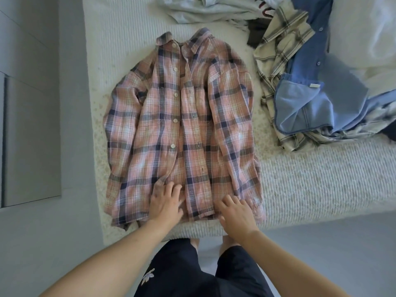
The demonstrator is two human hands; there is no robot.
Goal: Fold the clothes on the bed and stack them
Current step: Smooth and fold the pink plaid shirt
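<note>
Pressing one plaid shirt (182,125) hem: left hand (165,204), right hand (235,213)

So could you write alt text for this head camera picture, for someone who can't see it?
A pink plaid shirt lies spread flat, front up, on a white bed, with the person's left hand and right hand resting on its near hem. Unfolded clothes, including a cream plaid shirt and a blue shirt, lie heaped to the right.

Left hand (166,203) and right hand (235,213) press flat on pink plaid shirt's (182,125) hem.
</note>
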